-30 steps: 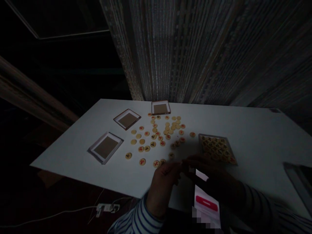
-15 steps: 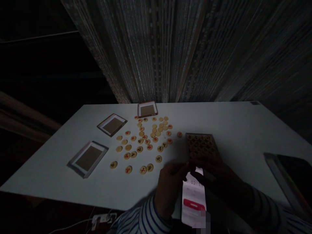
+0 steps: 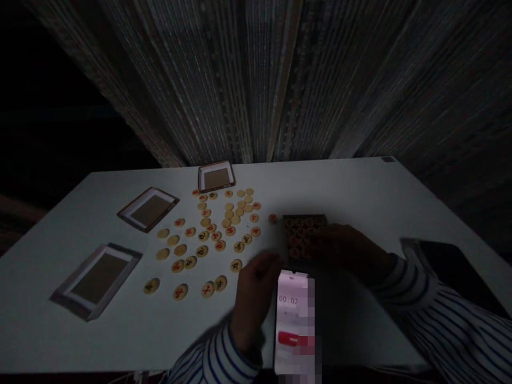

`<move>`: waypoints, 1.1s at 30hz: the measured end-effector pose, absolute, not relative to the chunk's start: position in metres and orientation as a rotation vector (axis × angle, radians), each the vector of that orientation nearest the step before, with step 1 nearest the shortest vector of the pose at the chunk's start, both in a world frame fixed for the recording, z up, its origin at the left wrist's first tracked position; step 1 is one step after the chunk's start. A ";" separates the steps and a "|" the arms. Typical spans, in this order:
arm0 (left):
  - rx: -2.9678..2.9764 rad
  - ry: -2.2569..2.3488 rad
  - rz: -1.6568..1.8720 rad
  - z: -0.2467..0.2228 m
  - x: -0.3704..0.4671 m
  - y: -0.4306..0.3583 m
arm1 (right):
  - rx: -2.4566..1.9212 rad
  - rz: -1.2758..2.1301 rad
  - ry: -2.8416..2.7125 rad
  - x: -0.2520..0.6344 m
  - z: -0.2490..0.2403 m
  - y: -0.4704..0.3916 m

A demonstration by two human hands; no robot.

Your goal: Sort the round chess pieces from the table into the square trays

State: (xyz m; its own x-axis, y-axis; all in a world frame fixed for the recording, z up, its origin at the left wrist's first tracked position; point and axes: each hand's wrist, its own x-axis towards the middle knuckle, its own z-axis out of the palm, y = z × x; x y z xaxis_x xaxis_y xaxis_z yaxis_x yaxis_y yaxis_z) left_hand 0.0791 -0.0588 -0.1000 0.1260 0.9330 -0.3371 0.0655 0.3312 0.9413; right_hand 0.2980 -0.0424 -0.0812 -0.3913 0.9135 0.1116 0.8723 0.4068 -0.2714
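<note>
A shallow tray [image 3: 285, 234] filled with rows of round Chinese chess pieces lies in front of me, in shadow. My right hand [image 3: 348, 250] reaches over its right side, fingers drawn together on the pieces; what they grip is too dark to make out. At the tray's near left corner is my left hand [image 3: 258, 285], its fingers curled in; whatever is in them is hidden. Just below the tray a lit phone [image 3: 288, 314] shows a timer and a red button. One red-marked chess piece [image 3: 272, 218] sits left of the tray.
Loose Chinese chess pieces [image 3: 204, 236], some face up and some blank, are scattered left of centre. Three shallow open trays stand around them: a near one [image 3: 68, 295], a middle one [image 3: 125, 214] and a far one [image 3: 199, 181]. A dark flat object [image 3: 452, 266] lies at right.
My hands have moved apart: the right has gone onto the tray's right side, the left stays by its near left corner. The camera has turned, shifting the table leftward in view.
</note>
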 end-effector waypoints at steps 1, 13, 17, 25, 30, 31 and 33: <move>1.063 1.279 0.837 -0.100 0.080 -0.059 | -1.572 0.257 -2.454 0.296 -0.082 -0.039; 1.188 1.300 0.787 -0.101 0.081 -0.055 | -1.620 0.299 -2.544 0.293 -0.084 -0.027; 1.237 1.299 0.775 -0.099 0.081 -0.054 | -1.604 0.305 -2.553 0.294 -0.084 -0.027; 1.265 1.282 0.761 -0.097 0.080 -0.055 | -1.594 0.269 -2.584 0.294 -0.086 -0.026; 1.274 1.289 0.761 -0.097 0.080 -0.056 | -1.588 0.259 -2.596 0.292 -0.087 -0.024; 1.270 1.287 0.764 -0.097 0.080 -0.056 | -1.587 0.252 -2.599 0.292 -0.087 -0.024; 1.257 1.277 0.768 -0.098 0.080 -0.056 | -1.585 0.254 -2.599 0.292 -0.088 -0.025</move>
State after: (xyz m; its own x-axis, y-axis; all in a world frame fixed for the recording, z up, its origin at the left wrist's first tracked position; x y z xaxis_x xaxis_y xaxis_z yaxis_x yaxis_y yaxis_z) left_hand 0.0796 -0.0563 -0.0976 0.2000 0.9444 -0.2609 0.2124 0.2181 0.9525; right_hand 0.2916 -0.0246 -0.0880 -0.4589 0.8884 -0.0123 0.8740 0.4489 -0.1859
